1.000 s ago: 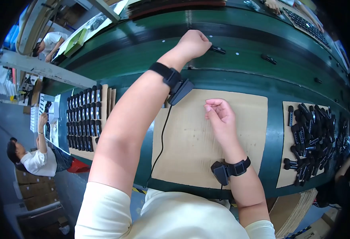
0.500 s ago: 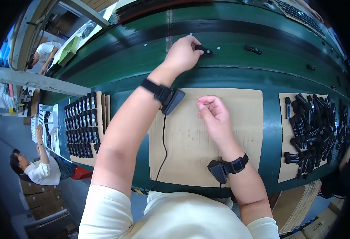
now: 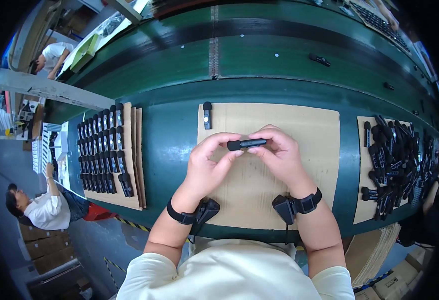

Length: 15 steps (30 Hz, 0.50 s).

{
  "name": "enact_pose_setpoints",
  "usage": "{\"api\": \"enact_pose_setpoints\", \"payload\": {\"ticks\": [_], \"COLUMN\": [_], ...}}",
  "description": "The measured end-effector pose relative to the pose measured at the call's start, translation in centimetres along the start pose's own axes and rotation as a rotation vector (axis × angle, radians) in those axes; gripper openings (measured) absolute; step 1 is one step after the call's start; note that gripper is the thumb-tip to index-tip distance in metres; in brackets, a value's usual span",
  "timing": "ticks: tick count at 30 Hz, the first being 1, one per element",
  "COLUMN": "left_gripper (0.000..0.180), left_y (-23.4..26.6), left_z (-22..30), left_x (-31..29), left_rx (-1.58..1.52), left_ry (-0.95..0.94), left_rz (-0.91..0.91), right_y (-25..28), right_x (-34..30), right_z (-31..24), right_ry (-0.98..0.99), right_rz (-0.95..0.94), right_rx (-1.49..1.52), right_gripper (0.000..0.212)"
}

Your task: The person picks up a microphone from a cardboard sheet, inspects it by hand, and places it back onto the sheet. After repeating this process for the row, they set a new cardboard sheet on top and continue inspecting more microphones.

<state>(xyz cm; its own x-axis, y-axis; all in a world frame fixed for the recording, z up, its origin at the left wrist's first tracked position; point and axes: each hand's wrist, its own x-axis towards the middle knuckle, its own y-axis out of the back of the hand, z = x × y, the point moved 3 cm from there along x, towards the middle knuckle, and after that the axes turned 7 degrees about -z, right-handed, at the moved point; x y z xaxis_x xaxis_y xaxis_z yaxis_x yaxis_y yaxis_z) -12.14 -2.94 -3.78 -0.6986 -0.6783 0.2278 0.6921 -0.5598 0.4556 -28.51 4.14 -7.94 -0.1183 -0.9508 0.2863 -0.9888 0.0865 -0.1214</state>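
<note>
Over the cardboard sheet (image 3: 269, 200), both hands hold one small black clip-on microphone (image 3: 247, 144) with a rounded foam tip. My left hand (image 3: 210, 162) pinches it at the foam end, and my right hand (image 3: 282, 152) grips the flat body end between thumb and fingers. It lies nearly level, foam tip to the left. A second microphone (image 3: 207, 116) rests upright in the picture at the sheet's far left corner, foam end away from me, a pale round spot on its face. Each wrist wears a black strap with a small device.
On the left, microphones (image 3: 102, 150) lie in rows on stacked cardboard. A loose heap of microphones (image 3: 392, 165) covers cardboard on the right. Beyond the sheet runs a green conveyor belt (image 3: 154, 60) carrying a few scattered black pieces (image 3: 319, 60). Other people (image 3: 44, 210) work at the left.
My left hand has come back from the belt to the sheet with the microphone, meeting my right hand, which now grips it too. The belt piece under my left hand is gone from there.
</note>
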Motion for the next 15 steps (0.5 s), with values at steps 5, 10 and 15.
{"api": "enact_pose_setpoints", "payload": {"ticks": [5, 10, 15], "left_gripper": [0.033, 0.031, 0.031], "left_y": [-0.8, -0.4, 0.2], "left_z": [-2.0, -2.6, -2.3], "left_x": [-0.8, -0.9, -0.9], "left_rx": [-0.387, -0.358, -0.225], "left_ry": [0.190, 0.140, 0.004], "left_rz": [-0.021, -0.035, 0.010], "right_y": [0.0, -0.6, -0.3], "right_x": [0.0, 0.1, -0.3], "right_z": [-0.2, -0.8, -0.3], "right_ry": [0.078, 0.033, -0.021], "right_rz": [-0.063, -0.060, -0.063], "right_rx": [-0.191, -0.240, -0.157], "right_gripper": [0.026, 0.028, 0.030]}}
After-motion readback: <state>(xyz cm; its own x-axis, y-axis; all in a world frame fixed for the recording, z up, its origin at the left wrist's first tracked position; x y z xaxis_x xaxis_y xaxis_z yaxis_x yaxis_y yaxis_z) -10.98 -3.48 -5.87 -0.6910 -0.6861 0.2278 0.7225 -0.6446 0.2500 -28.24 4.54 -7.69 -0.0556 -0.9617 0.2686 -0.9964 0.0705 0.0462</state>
